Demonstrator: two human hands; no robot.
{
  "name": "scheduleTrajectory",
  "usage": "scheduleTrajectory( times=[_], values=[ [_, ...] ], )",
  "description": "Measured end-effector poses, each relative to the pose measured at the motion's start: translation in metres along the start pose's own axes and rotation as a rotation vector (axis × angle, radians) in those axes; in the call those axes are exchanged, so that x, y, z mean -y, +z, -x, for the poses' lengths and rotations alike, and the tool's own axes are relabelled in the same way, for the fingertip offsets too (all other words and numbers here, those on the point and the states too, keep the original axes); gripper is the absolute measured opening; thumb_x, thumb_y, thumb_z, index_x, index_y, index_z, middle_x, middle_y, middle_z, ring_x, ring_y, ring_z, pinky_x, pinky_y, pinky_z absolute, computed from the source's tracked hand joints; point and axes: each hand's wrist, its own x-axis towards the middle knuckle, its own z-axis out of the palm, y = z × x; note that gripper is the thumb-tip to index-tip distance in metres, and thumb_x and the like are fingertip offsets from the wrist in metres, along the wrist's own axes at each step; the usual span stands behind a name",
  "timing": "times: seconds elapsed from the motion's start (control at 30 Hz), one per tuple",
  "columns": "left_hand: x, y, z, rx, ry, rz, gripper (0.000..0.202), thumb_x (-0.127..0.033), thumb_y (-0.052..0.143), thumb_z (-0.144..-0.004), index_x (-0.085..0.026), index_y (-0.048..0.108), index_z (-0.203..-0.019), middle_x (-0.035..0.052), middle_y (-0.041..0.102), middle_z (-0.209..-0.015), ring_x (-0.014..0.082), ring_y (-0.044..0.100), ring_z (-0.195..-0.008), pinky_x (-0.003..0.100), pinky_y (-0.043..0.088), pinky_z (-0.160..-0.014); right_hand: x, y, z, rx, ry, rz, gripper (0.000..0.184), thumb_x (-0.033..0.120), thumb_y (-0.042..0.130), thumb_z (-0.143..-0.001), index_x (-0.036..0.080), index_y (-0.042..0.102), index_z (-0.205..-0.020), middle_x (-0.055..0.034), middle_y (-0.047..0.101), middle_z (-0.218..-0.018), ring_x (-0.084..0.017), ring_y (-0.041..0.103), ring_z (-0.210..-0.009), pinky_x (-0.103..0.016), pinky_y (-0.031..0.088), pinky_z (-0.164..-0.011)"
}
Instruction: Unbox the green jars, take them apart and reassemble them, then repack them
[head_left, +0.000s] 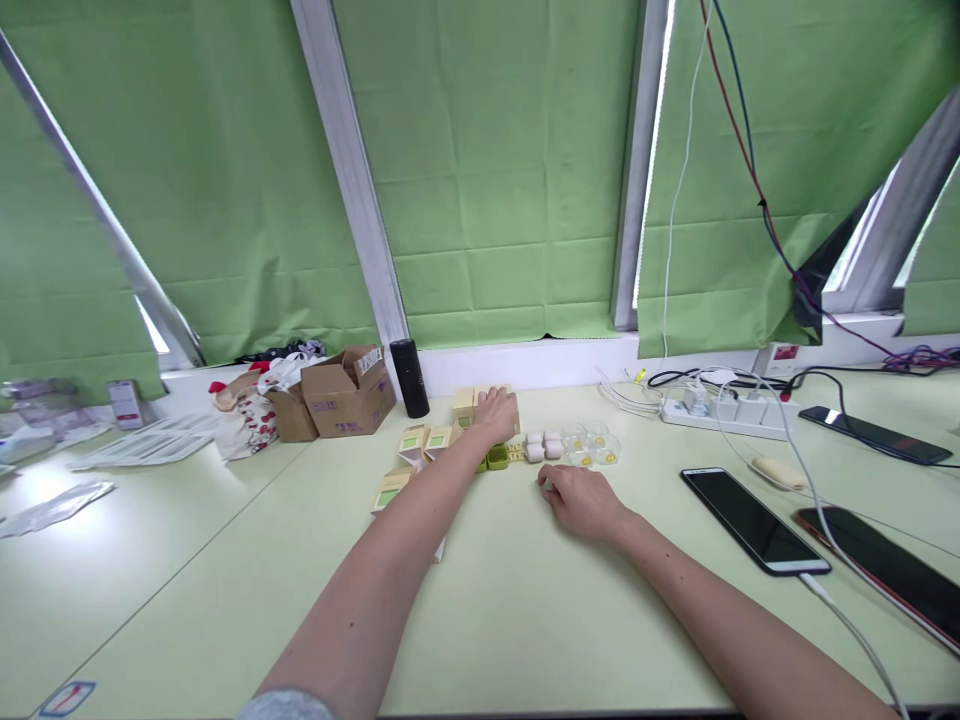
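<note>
My left hand [496, 412] reaches far forward and lies on a small tan box [465, 403] near the back of the table, fingers curled over its top. My right hand [581, 500] rests on the pale green table [525, 620], fingers bent downward, with nothing visible in them. Between the hands sit small green cases [496, 458], white earbud-like cases [543, 447] and clear plastic trays [592, 445]. Several small tan and green boxes [420, 445] lie left of my forearm.
A black bottle [409, 377] and open cardboard boxes [341, 395] stand at the back left. A power strip [724, 410] with cables, two dark phones [754, 520] and a third [874, 435] lie to the right. Green blinds cover the windows.
</note>
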Motion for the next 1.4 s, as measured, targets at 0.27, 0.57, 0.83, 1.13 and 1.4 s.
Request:
scheduleTrajectory(
  times=[0.27, 0.57, 0.83, 1.13, 1.4],
  values=[
    [-0.027, -0.002, 0.024, 0.029, 0.001, -0.023, 0.033, -0.013, 0.069, -0.079, -0.013, 0.068, -0.112, 0.0241, 0.061, -0.129, 0.0382, 0.056, -0.125, 0.049, 0.040, -0.106, -0.001, 0.002, -0.001, -0.001, -0.008, 0.017, 0.025, 0.020, 0.055, -0.096, 0.023, 0.066, -0.118, -0.0105, 0.076, -0.116, -0.028, 0.071, -0.103, -0.031, 0.037, -0.073],
    [-0.037, 0.005, 0.029, 0.087, -0.050, -0.046, 0.049, -0.016, 0.068, -0.079, -0.009, 0.060, -0.126, 0.0237, 0.056, -0.134, 0.0348, 0.058, -0.125, 0.042, 0.048, -0.103, 0.002, 0.000, 0.000, 0.009, 0.000, 0.041, 0.025, 0.020, 0.052, -0.098, 0.023, 0.065, -0.119, -0.0086, 0.076, -0.118, -0.027, 0.071, -0.103, -0.030, 0.036, -0.072],
    [-0.032, 0.015, 0.019, 0.122, -0.111, 0.022, 0.057, -0.017, 0.065, -0.081, -0.008, 0.051, -0.135, 0.0254, 0.047, -0.145, 0.0340, 0.053, -0.133, 0.040, 0.047, -0.106, 0.004, -0.002, 0.001, 0.023, 0.005, 0.054, 0.025, 0.020, 0.052, -0.098, 0.023, 0.065, -0.120, -0.0097, 0.076, -0.119, -0.026, 0.071, -0.103, -0.030, 0.037, -0.072],
    [-0.031, 0.020, 0.007, 0.149, -0.185, 0.140, 0.060, -0.021, 0.063, -0.082, -0.007, 0.047, -0.138, 0.0278, 0.042, -0.153, 0.0360, 0.050, -0.136, 0.043, 0.048, -0.105, 0.001, 0.001, 0.000, 0.009, -0.003, 0.056, 0.025, 0.020, 0.053, -0.098, 0.024, 0.065, -0.119, -0.0086, 0.076, -0.119, -0.026, 0.071, -0.102, -0.030, 0.035, -0.071],
    [-0.031, 0.015, 0.005, 0.156, -0.209, 0.203, 0.059, -0.024, 0.060, -0.086, -0.007, 0.046, -0.140, 0.0275, 0.038, -0.156, 0.0367, 0.046, -0.140, 0.044, 0.044, -0.109, 0.000, 0.003, -0.001, 0.000, -0.007, 0.061, 0.025, 0.020, 0.053, -0.097, 0.024, 0.065, -0.118, -0.0078, 0.076, -0.118, -0.026, 0.071, -0.101, -0.030, 0.033, -0.069]
  ],
)
